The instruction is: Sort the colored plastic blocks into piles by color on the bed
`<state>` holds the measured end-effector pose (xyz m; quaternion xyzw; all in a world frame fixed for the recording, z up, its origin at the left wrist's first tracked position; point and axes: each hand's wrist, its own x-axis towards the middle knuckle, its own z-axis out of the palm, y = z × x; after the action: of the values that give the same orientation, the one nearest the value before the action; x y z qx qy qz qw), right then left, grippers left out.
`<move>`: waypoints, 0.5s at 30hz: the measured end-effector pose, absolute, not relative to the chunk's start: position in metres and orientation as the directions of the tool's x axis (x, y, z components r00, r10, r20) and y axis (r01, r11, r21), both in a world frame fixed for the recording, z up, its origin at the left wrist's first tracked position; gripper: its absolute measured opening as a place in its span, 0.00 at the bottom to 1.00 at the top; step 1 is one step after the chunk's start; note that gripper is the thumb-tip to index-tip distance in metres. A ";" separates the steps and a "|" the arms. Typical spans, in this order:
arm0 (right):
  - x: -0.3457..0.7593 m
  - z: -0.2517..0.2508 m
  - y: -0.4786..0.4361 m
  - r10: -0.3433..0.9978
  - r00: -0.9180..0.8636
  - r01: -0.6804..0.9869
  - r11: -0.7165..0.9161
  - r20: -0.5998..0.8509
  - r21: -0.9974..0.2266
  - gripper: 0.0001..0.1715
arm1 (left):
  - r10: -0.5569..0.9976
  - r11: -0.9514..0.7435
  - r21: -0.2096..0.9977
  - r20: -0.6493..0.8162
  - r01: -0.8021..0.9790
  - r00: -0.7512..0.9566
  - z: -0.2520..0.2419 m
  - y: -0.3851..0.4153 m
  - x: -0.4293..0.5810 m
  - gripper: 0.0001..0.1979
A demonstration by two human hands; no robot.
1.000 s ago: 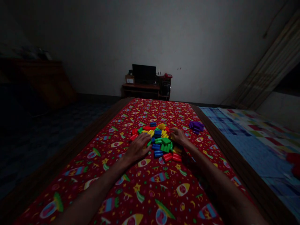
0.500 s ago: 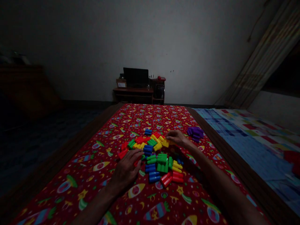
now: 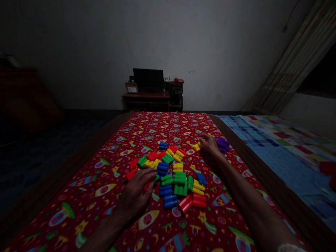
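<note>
A heap of plastic blocks [image 3: 172,173] in red, yellow, green and blue lies on a red patterned cloth [image 3: 157,224]. My left hand [image 3: 136,194] rests at the heap's near left edge, fingers curled over a red block [image 3: 146,186]. My right hand [image 3: 208,144] reaches to the far right and pinches a yellow block [image 3: 196,147]. Just beyond that hand sits a small pile of purple blocks [image 3: 223,144].
The cloth covers a long wooden platform [image 3: 244,150] with a dark floor on the left. A checked mat [image 3: 283,154] lies to the right. A low desk with a dark monitor [image 3: 149,80] stands against the far wall. A curtain [image 3: 296,63] hangs at the upper right.
My right hand has moved away from the heap toward the purple pile, carrying a yellow block. My left hand drew back slightly to the heap's near edge. The camera tilted.
</note>
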<state>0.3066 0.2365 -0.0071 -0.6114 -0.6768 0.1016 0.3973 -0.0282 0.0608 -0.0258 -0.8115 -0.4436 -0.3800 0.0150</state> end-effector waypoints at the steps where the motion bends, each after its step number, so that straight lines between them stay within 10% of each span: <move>1: 0.306 -0.007 0.237 0.903 0.061 0.748 0.240 0.424 -0.619 0.17 | 0.705 -0.608 0.308 0.632 0.731 0.320 -0.026 0.061 -0.028 0.13; 15: 0.303 -0.013 0.222 0.888 -0.409 0.732 0.457 0.210 -0.506 0.24 | 0.683 -0.636 0.305 0.651 0.709 0.333 -0.024 0.061 -0.027 0.13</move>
<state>0.3025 0.2222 -0.0134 -0.4925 -0.8220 0.1700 0.2298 -0.0266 0.0607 -0.0242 -0.8161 -0.4263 -0.3899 0.0166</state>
